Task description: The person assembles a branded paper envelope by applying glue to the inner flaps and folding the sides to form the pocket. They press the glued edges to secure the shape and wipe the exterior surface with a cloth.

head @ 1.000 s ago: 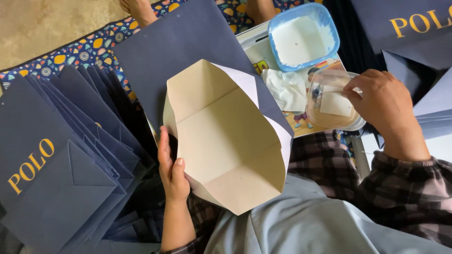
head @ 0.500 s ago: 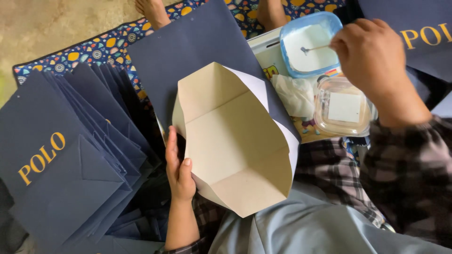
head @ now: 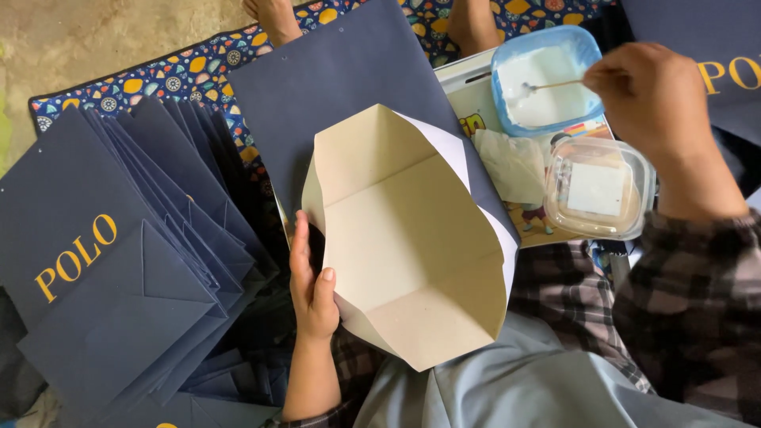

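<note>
A thick fan of finished navy paper bags (head: 119,261) lies beside the left hand (head: 311,285), while the bag in hand (head: 404,238) has its stiff tan base flaps open and unglued, so gluing and closing seem left. The left fingers curl around its edge; the right hand (head: 658,103) pinches a thin stick (head: 555,84), its tip in smooth white paste (a blue plastic tub (head: 547,75)).

- My left hand (head: 311,287) is squeezed between the fanned stack of navy bags (head: 135,261) and the open bag bottom (head: 408,238): barely any room there.
- Right side is crowded: the blue glue tub (head: 590,47), clear lidded box (head: 598,189) and crumpled cloth (head: 515,162) sit touching.
- Bare floor (head: 95,40) at upper left is open.
</note>
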